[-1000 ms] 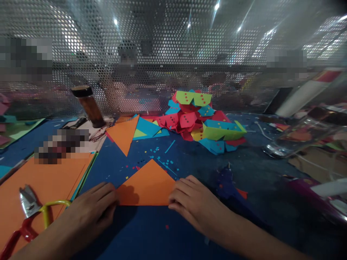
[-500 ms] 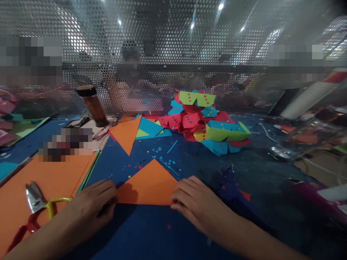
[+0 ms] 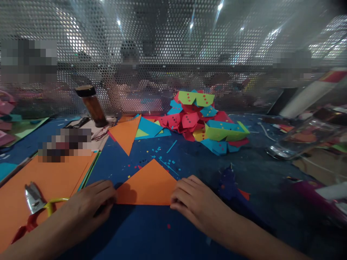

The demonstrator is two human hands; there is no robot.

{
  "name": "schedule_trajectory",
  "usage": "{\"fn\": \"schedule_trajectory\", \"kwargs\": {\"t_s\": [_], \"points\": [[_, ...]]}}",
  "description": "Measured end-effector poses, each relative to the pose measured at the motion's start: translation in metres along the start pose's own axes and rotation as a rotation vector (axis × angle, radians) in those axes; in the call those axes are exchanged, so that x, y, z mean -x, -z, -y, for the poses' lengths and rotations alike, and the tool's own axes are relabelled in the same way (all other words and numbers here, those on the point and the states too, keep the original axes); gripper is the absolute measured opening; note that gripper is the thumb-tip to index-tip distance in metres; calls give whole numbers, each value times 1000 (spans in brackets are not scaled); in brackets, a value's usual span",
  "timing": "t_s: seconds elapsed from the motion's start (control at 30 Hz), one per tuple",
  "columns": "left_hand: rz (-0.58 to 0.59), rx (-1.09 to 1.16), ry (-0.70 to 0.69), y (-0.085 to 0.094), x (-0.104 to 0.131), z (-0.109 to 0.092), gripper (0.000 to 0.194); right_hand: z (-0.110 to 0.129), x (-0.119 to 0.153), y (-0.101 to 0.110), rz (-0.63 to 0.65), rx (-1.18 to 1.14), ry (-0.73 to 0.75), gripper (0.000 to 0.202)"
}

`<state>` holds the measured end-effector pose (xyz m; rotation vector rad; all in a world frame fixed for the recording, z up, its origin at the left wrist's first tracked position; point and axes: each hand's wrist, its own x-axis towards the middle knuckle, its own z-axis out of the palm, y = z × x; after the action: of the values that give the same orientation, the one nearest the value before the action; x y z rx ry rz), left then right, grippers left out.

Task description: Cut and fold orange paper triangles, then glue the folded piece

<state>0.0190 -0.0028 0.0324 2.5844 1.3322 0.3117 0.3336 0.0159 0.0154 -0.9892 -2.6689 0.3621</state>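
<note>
An orange paper triangle [image 3: 148, 186] lies flat on the dark blue tabletop [image 3: 141, 231], its long straight edge toward me and its point away. My left hand [image 3: 99, 200] pinches the left corner with curled fingers. At the opposite corner, my right hand [image 3: 189, 198] has its fingers closed on the paper. Both corners are hidden under the fingers. Just beyond the triangle's point, tiny blue and red paper bits [image 3: 162, 159] are scattered. Scissors [image 3: 35, 204] with red and yellow handles rest left of my left forearm, on a stack of orange paper [image 3: 54, 180].
Behind are folded paper triangles [image 3: 126, 133] and a pile of bright dotted paper shapes [image 3: 195, 119]. A dark-lidded bottle [image 3: 93, 106] stands at back left. To the right are a blue glue gun [image 3: 233, 187] and a clear bottle [image 3: 300, 137]. A perforated metal screen [image 3: 168, 54] closes off the back.
Hands and orange triangle keep almost the same position. The view has shifted very slightly.
</note>
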Motion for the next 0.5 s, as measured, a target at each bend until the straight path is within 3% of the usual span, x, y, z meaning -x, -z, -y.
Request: {"fn": "schedule_trajectory", "kwargs": {"t_s": [0.5], "points": [[-84,-83,-13,1,4,4,20,1,0,1,-1,10,6,6]]}}
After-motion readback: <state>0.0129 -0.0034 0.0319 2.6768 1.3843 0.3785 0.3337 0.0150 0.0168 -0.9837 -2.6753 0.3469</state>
